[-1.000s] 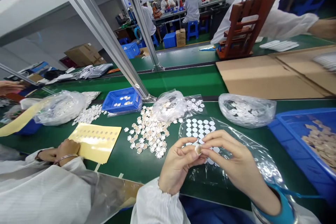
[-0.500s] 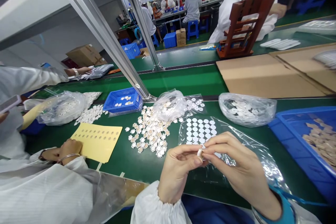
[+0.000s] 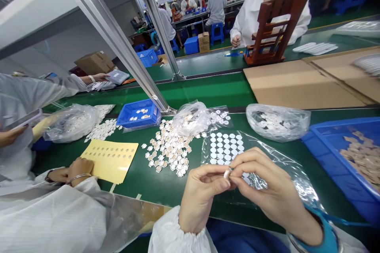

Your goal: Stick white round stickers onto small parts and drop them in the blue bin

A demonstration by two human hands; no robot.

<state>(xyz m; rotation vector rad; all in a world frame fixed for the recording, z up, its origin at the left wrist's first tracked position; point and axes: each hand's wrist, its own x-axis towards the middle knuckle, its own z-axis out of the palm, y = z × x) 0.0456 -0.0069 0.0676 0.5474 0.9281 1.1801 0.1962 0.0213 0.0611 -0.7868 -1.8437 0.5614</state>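
Note:
My left hand (image 3: 202, 191) pinches a small white round disc (image 3: 227, 174) between thumb and fingertips. The fingertips of my right hand (image 3: 267, 185) are closed on the same disc from the other side; its far edge is hidden by them. Both hands are above a clear plastic sheet (image 3: 285, 174), on which white round stickers (image 3: 226, 144) lie in neat rows. Left of these is a loose heap of small white-and-tan round pieces (image 3: 170, 146). A clear bag (image 3: 191, 118) with similar pieces rests against the heap's back edge.
On the right stands a blue bin (image 3: 332, 138) of tan pieces, beside a bag of white discs (image 3: 277, 122). A small blue tray (image 3: 139, 112) sits by the metal post (image 3: 118, 39). At left, a co-worker's hand (image 3: 78, 170) rests on a yellow sheet (image 3: 114, 160).
The disc is tilted slightly differently between my fingertips, which have barely moved. Across the bench, a person's hand has come down near the wooden stand. At far left, the phone has moved right.

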